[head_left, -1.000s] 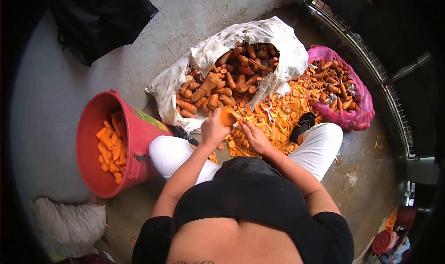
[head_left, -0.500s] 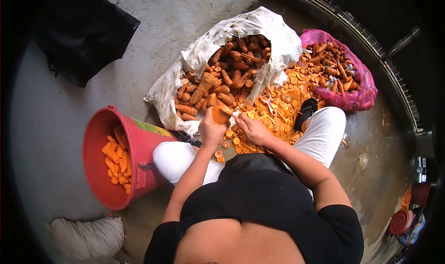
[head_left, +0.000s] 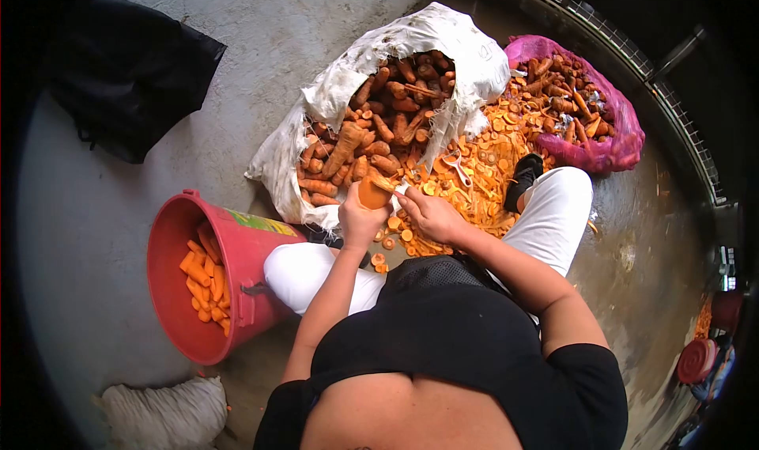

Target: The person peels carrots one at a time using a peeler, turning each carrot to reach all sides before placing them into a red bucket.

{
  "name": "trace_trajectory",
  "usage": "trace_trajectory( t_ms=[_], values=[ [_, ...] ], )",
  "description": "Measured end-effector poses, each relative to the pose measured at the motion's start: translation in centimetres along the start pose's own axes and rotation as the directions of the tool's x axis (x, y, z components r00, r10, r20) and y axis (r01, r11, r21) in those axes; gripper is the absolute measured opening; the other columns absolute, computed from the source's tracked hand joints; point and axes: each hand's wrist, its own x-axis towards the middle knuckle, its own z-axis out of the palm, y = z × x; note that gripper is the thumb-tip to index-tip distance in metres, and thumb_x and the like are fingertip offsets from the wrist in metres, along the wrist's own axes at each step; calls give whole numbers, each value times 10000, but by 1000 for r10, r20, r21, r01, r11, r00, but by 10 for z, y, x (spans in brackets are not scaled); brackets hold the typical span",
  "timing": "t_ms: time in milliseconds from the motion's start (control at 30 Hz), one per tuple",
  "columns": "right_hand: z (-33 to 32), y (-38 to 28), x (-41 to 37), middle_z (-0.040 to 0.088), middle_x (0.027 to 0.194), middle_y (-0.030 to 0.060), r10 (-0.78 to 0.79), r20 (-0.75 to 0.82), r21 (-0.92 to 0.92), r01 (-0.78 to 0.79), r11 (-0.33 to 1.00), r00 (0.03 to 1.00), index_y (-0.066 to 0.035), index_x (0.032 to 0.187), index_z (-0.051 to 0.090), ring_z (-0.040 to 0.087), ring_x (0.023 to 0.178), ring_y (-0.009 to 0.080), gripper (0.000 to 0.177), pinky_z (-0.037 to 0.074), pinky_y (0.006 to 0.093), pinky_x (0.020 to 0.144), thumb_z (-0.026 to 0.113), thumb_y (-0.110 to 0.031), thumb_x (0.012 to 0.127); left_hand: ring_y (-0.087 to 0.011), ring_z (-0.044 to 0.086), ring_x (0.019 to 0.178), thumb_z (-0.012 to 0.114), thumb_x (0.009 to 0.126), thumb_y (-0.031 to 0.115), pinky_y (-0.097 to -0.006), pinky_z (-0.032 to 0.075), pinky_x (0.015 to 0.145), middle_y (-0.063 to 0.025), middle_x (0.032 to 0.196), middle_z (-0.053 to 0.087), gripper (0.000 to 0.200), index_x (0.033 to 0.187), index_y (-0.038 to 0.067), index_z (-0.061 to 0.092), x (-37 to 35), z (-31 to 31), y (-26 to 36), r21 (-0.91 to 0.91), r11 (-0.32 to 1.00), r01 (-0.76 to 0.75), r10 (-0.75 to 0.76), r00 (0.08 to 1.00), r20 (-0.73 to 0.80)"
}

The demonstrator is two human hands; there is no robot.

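Observation:
My left hand (head_left: 361, 217) is wrapped round a thick orange carrot (head_left: 372, 194) whose cut face looks up. My right hand (head_left: 428, 215) is closed on a small tool whose shape is mostly hidden, its tip at the carrot's right side. Behind my hands lies an open white sack (head_left: 316, 100) full of unpeeled carrots (head_left: 345, 151). Orange peelings and cut ends (head_left: 494, 165) are heaped on the floor to its right, with a pale peeler-like tool (head_left: 457, 168) on top.
A red bucket (head_left: 265, 251) tipped on the left holds peeled carrots (head_left: 207, 280). A pink mesh sack (head_left: 624, 134) of carrots lies at the back right. Black cloth or bag (head_left: 138, 74) lies upper left, a pale sack (head_left: 166, 410) lower left. My black shoe (head_left: 523, 179) touches the peelings.
The view has shifted slightly. The carrot and the tool remain in my hands, with the carrot turned a little and the tool close against its side.

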Motion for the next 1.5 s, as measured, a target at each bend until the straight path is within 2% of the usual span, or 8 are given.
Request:
trace_trajectory(
  t_ms=[267, 567, 867, 1167, 1267, 1367, 1400, 1500],
  values=[
    [2, 3, -2, 598, 809, 255, 9, -7, 4, -9, 1000, 1000, -60, 1013, 448, 584, 808, 439, 401, 433, 522, 692, 322, -440, 995, -324, 674, 740, 792, 625, 234, -395, 527, 651, -149, 796, 674, 410, 936, 62, 588, 0, -6, 15, 161, 985, -53, 58, 998, -27],
    [-4, 2, -3, 568, 763, 239, 27, -22, 52, -26, 998, 999, -52, 982, 456, 572, 754, 427, 325, 426, 502, 652, 375, -366, 1000, -188, 668, 763, 780, 644, 143, -316, 516, 697, -90, 824, 680, 352, 920, 18, 601, 7, -6, 5, -253, 964, 84, -32, 979, 201],
    [-3, 11, -5, 597, 776, 254, -4, -60, -32, 2, 999, 998, -63, 982, 463, 579, 785, 445, 434, 427, 526, 683, 315, -471, 992, -128, 630, 770, 772, 654, 112, -290, 505, 700, -56, 846, 671, 334, 931, -2, 625, 5, 2, -13, -380, 879, 287, -137, 917, 376],
    [2, 11, -8, 596, 769, 254, -34, -30, -39, 33, 999, 999, -62, 970, 470, 579, 766, 448, 411, 432, 526, 678, 333, -449, 993, -126, 623, 762, 765, 660, 108, -284, 501, 711, -57, 852, 667, 345, 953, -2, 621, 4, -12, -10, -396, 850, 347, -130, 868, 480],
    [1, 9, -8, 596, 757, 253, -42, -31, -45, 40, 998, 999, -64, 972, 468, 580, 761, 448, 404, 429, 531, 671, 334, -444, 993, -123, 623, 772, 760, 666, 96, -281, 500, 715, -56, 867, 666, 342, 964, 3, 620, -1, -4, -15, -357, 907, 224, -90, 930, 355],
    [-1, 10, -10, 597, 759, 252, -30, -9, -44, 30, 999, 1000, -70, 982, 459, 579, 758, 448, 396, 429, 531, 668, 334, -445, 992, -119, 621, 784, 758, 668, 93, -280, 499, 719, -56, 885, 665, 349, 974, 2, 616, 0, -2, -22, -379, 894, 237, -71, 912, 403],
    [-1, 11, -11, 597, 759, 250, -22, 3, -56, 22, 998, 1000, -72, 986, 455, 578, 755, 448, 392, 428, 531, 665, 334, -444, 993, -60, 583, 699, 698, 701, 33, -209, 465, 587, -5, 865, 638, 342, 1031, 20, 608, 1, -3, -21, -432, 875, 221, -15, 902, 432],
    [4, 17, -13, 596, 761, 246, -5, 25, -81, 7, 997, 1000, -78, 993, 447, 575, 750, 448, 382, 423, 533, 659, 332, -442, 993, -72, 598, 756, 711, 704, 41, -221, 482, 648, -9, 894, 646, 345, 1035, 19, 616, 2, -7, -19, -443, 832, 336, -42, 832, 553]
  ],
)
